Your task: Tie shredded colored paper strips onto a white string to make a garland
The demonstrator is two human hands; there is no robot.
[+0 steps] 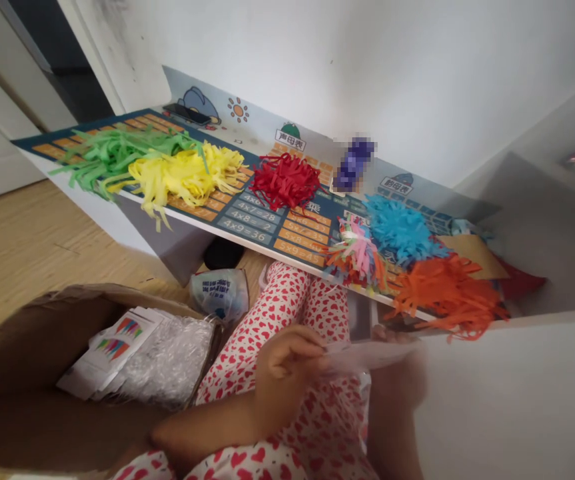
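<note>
Over my lap, both hands stretch a clear plastic bag [367, 357] between them; its see-through lower part hangs down in front of my legs. My left hand [290, 367] pinches one end with thumb and fingers. Blurred by motion, my right hand [398, 373] is closed on the other end. On the desk edge just above lie a multicoloured bundle of paper strips [356, 250] and an orange bundle of paper strips [452, 293]. A blue bundle of paper strips [402, 227] lies behind them.
Red [287, 181], yellow [187, 173] and green paper strips [117, 157] lie along the desk [252, 220]. A cardboard box [12, 420] at left holds printed cards [112, 350] and packs of clear plastic [167, 360]. A printed bag [220, 293] stands under the desk.
</note>
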